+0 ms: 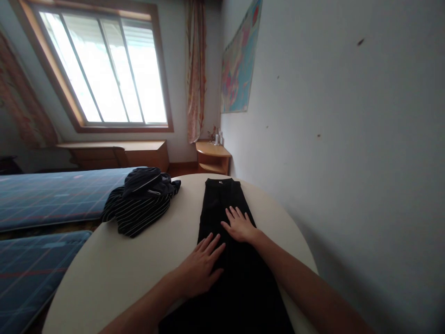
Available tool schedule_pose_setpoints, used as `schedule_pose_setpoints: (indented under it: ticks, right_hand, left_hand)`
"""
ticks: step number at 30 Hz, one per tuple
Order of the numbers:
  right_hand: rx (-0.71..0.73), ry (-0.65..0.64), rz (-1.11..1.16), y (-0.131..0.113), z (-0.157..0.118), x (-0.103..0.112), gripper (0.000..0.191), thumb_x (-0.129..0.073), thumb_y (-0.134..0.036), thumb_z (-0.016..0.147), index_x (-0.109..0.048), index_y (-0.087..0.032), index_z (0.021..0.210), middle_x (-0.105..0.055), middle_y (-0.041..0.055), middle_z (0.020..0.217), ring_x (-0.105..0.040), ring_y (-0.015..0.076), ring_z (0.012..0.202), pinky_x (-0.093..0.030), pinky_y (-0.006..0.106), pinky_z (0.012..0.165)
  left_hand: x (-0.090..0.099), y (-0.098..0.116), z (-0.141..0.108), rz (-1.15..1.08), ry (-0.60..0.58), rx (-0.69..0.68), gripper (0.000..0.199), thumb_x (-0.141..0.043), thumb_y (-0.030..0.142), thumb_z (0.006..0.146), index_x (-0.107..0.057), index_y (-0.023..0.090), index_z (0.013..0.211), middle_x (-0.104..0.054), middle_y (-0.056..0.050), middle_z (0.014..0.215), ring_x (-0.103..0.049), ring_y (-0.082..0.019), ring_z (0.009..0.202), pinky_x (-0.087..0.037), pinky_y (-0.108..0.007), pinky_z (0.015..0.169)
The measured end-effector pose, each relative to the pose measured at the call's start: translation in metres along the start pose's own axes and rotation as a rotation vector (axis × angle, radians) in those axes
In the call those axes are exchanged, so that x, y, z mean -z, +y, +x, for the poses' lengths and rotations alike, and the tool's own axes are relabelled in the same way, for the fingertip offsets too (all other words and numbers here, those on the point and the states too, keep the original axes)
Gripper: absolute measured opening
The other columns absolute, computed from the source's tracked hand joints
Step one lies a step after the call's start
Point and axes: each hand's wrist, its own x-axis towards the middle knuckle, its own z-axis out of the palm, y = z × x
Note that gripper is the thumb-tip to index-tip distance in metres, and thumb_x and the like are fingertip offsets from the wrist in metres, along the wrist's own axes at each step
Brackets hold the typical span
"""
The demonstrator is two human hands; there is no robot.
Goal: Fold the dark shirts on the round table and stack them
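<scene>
The left hand (205, 265) and the right hand (239, 225) lie palm down on a black garment (243, 273), fingers spread and thumbs out to the side, pinching nothing that shows; the right hand is the farther of the two, the left nearer the person and close to the garment's left edge; the garment lies long and flat beneath both hands, its waistband (225, 182) at the far end, beyond the fingertips, with a small pale label at its middle; toward the person, below the wrists, it widens and runs out of view, so that I cannot tell whether it is trousers or a skirt; under it is a cream round table (139, 273), its bare top showing on either side of the hands; ahead and to the left of the left hand, well apart from it, a black-and-white striped garment (142, 215) sits bunched at the table's edge, with a dark cloth with white piping (142, 182) on top; farther left are two blue plaid mattresses (59, 197); straight beyond the hands, past the table, stands a wooden corner shelf (212, 148), a patterned curtain (196, 69) hanging just behind it; beyond to the left is a bright sliding window (107, 69); to the right of the hands rises a pale wall (333, 195), bearing a coloured map (239, 65) farther off.
</scene>
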Motion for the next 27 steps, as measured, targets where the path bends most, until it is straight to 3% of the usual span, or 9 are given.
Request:
schedule_pose_setpoints:
  ticks: [4,6,10,13,17,20,24,27]
  right_hand:
    - [-0.045,0.007,0.001,-0.003,0.029,0.002,0.074,-0.027,-0.059,0.098,-0.018,-0.016,0.158,-0.009,0.0090,0.165,-0.003,0.0301,0.152,-0.006,0.058,0.119]
    - [-0.059,0.038,0.003,-0.005,0.044,0.001,0.075,-0.026,-0.059,0.098,-0.018,-0.015,0.158,-0.010,0.0088,0.165,-0.002,0.0293,0.152,-0.004,0.057,0.119]
    - [-0.045,0.147,0.041,-0.004,0.059,-0.002,0.072,-0.030,-0.058,0.098,-0.025,-0.015,0.156,-0.018,0.0097,0.164,-0.008,0.0289,0.152,-0.004,0.054,0.120]
    - [0.015,0.220,0.113,0.001,0.057,-0.002,0.063,-0.033,-0.052,0.099,-0.040,-0.016,0.150,-0.027,0.0107,0.161,-0.016,0.0287,0.150,-0.010,0.053,0.120]
    - [0.193,0.256,0.183,0.012,0.047,-0.001,0.045,-0.038,-0.031,0.100,-0.051,-0.023,0.141,-0.039,0.0094,0.156,-0.031,0.0246,0.146,-0.020,0.054,0.117]
    - [0.290,0.253,0.184,0.017,0.041,0.000,0.046,-0.046,-0.020,0.094,-0.054,-0.027,0.139,-0.045,0.0097,0.152,-0.038,0.0232,0.142,-0.023,0.056,0.116]
    - [0.324,0.313,0.197,0.015,0.039,0.002,0.039,-0.052,-0.019,0.093,-0.062,-0.029,0.129,-0.056,0.0080,0.142,-0.049,0.0229,0.134,-0.025,0.055,0.115]
    - [0.326,0.344,0.185,0.014,0.038,0.003,0.025,-0.054,-0.024,0.094,-0.072,-0.029,0.111,-0.068,0.0042,0.125,-0.058,0.0221,0.122,-0.027,0.052,0.113]
  left_hand:
    - [0.014,-0.021,0.012,0.012,0.076,0.029,0.061,-0.055,0.036,0.091,-0.041,0.022,0.149,-0.028,-0.010,0.161,-0.016,-0.032,0.150,-0.023,-0.052,0.120]
    - [0.023,-0.024,0.011,0.020,0.117,0.049,0.048,-0.053,0.036,0.093,-0.053,0.020,0.139,-0.040,-0.011,0.155,-0.030,-0.032,0.146,-0.029,-0.049,0.118]
    - [0.043,-0.013,-0.010,0.025,0.131,0.097,0.029,-0.045,0.041,0.098,-0.067,0.022,0.104,-0.066,-0.009,0.119,-0.061,-0.025,0.113,-0.046,-0.040,0.100]
    - [0.055,-0.003,-0.028,0.011,0.055,0.175,0.029,-0.056,0.040,0.090,-0.063,0.023,0.113,-0.069,-0.006,0.107,-0.064,-0.025,0.099,-0.048,-0.037,0.089]
    - [0.066,0.006,-0.040,-0.080,-0.017,0.213,0.054,-0.063,0.029,0.081,-0.051,0.028,0.134,-0.069,-0.001,0.094,-0.064,-0.022,0.090,-0.047,-0.033,0.082]
    - [0.067,0.012,-0.040,-0.296,-0.059,0.179,0.062,-0.064,0.027,0.080,-0.045,0.029,0.139,-0.068,-0.001,0.099,-0.064,-0.018,0.082,-0.049,-0.029,0.075]
    - [0.057,0.016,-0.034,-0.717,-0.324,0.178,0.052,-0.057,0.035,0.088,-0.045,0.028,0.138,-0.068,-0.004,0.109,-0.059,-0.009,0.053,-0.045,-0.023,0.050]
    - [0.053,0.016,-0.030,-0.641,-0.304,0.098,0.041,-0.055,0.028,0.088,-0.057,0.026,0.129,-0.071,-0.003,0.103,-0.061,-0.010,0.060,-0.047,-0.023,0.056]
